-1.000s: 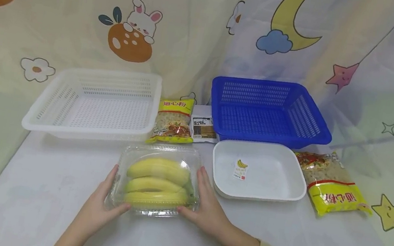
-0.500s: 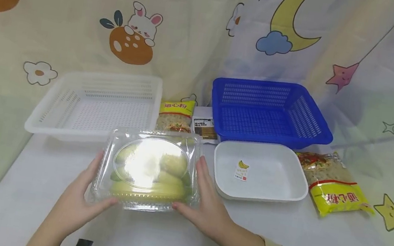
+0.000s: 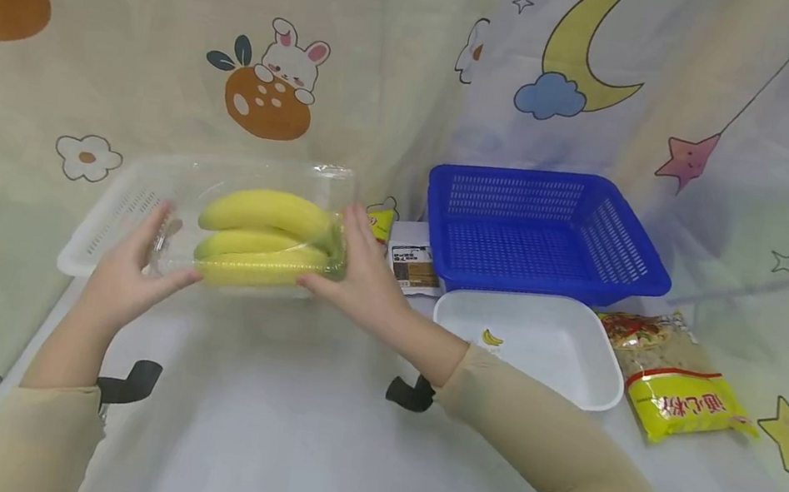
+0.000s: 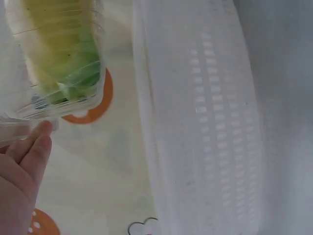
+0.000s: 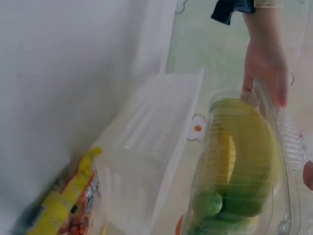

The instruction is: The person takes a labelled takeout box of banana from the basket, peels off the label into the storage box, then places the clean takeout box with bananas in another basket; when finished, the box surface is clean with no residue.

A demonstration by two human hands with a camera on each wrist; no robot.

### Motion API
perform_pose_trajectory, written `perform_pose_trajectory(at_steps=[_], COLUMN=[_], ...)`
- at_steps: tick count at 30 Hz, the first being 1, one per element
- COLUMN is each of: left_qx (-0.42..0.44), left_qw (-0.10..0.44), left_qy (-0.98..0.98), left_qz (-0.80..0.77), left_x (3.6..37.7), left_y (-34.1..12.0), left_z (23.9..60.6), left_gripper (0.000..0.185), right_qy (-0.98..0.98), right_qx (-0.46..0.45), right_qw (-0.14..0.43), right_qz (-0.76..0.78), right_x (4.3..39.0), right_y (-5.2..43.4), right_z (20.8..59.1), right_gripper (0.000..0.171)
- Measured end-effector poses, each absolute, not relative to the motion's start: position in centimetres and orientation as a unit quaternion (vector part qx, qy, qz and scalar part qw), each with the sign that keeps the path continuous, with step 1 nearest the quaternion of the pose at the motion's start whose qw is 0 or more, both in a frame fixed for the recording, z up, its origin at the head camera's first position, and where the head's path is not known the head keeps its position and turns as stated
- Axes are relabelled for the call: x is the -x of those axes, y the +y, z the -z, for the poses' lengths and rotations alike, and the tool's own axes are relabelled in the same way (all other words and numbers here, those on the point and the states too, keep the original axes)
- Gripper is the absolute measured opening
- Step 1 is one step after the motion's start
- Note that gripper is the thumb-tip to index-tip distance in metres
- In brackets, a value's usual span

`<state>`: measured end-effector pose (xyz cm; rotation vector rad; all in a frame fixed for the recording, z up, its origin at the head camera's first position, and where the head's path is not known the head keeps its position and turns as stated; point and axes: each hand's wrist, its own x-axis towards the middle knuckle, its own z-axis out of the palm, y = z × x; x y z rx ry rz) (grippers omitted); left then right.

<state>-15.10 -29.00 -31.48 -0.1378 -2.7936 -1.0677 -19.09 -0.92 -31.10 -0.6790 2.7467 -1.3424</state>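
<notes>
Both hands held a clear clamshell box [image 3: 256, 231] of bananas [image 3: 263, 238] in the air above the near edge of the white basket [image 3: 113, 211], clear of the bench [image 3: 306, 444]; the left hand [image 3: 126, 271] kept its grip clamped on the box's left end, fingers curled up round the rim, while the right hand [image 3: 360, 275] pressed against the right end with its thumb tucked under the front edge; in the left wrist view the fingertips [image 4: 41, 142] touched the box's lower lip, the green stem ends of the fruit showing through the plastic; the right wrist view showed the box lying level over the basket, with the lid closed. Just right of the right hand a small brown-and-white packet [image 3: 414, 259] lay on the bench, and a yellow pasta bag [image 3: 381, 223] peeped out behind the fingers; farther right stood the blue basket [image 3: 544, 232], with the white tray [image 3: 539, 350] before it and a second pasta bag [image 3: 678, 382] beside the tray; a printed cartoon curtain [image 3: 421, 56] hung behind everything.
</notes>
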Motion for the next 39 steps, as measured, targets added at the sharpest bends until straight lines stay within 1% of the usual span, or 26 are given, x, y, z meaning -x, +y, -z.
perform_pose_trajectory(at_steps=[6, 9, 15, 18, 22, 28, 33, 39], left_qx=[0.025, 0.019, 0.016, 0.017, 0.006, 0.000, -0.001, 0.023], left_qw=[0.057, 0.046, -0.016, -0.053, -0.091, -0.113, -0.157, -0.173], left_qy=[-0.924, -0.928, -0.920, -0.928, -0.933, -0.930, -0.931, -0.935], left_qz=[0.377, 0.370, 0.391, 0.370, 0.347, 0.351, 0.328, 0.309], left_x=[17.6, 19.0, 21.5, 22.3, 22.9, 23.4, 24.0, 24.9], left_y=[-31.2, -32.3, -35.2, -36.4, -37.4, -38.3, -38.8, -39.6], left_z=[31.4, 31.8, 32.0, 32.3, 33.3, 34.4, 34.9, 36.0], left_gripper=[0.088, 0.089, 0.094, 0.094, 0.096, 0.097, 0.098, 0.101], right_qy=[0.882, 0.880, 0.880, 0.879, 0.880, 0.881, 0.893, 0.901], right_qx=[0.225, 0.222, 0.211, 0.206, 0.210, 0.207, 0.197, 0.169], right_qw=[0.034, 0.050, 0.055, 0.067, 0.084, 0.102, 0.104, 0.102], right_qz=[0.413, 0.417, 0.421, 0.425, 0.418, 0.413, 0.391, 0.387], right_x=[22.5, 23.9, 27.1, 28.0, 28.8, 29.4, 29.6, 29.5], right_y=[-3.3, -4.5, -8.3, -9.6, -10.6, -11.5, -12.4, -13.5], right_z=[30.6, 30.9, 32.3, 33.2, 34.2, 35.4, 36.5, 37.7], right_gripper=[0.103, 0.102, 0.103, 0.104, 0.103, 0.103, 0.101, 0.102])
